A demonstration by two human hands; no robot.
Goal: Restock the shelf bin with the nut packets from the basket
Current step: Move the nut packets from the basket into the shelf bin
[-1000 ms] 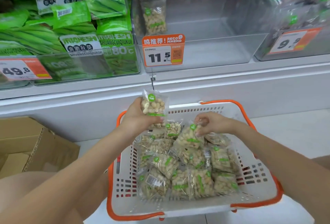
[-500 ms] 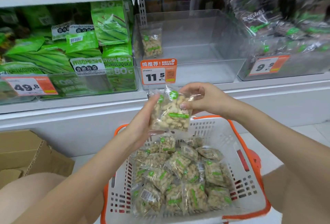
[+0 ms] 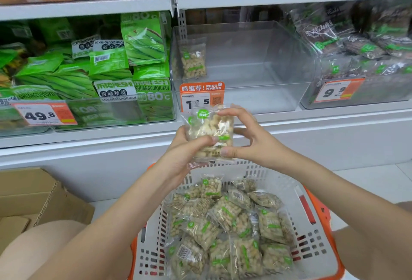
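Nearest, the white plastic basket point(image 3: 312, 255) with its orange rim sits low in front of the person, holding a loose heap of clear nut packets point(image 3: 225, 226), some face up, some showing barcodes. Above it, both hands are clamped on a small stack of nut packets point(image 3: 210, 133): the left hand point(image 3: 185, 152) grips the stack from below and behind with the thumb across its front, while the right hand point(image 3: 252, 139) pinches its top and lower right edges. How many packets the stack holds I cannot tell.

The likely trouble is slippage. The film looks slick and the packets are only squeezed together, so one could slide out and drop into the basket or onto the floor while being lifted. The front wall of the bin may also catch the stack.

Beyond, the clear shelf bin point(image 3: 278, 99) behind the 11.5 price tag point(image 3: 201, 96) holds just one nut packet point(image 3: 193, 61), upright against its left wall.
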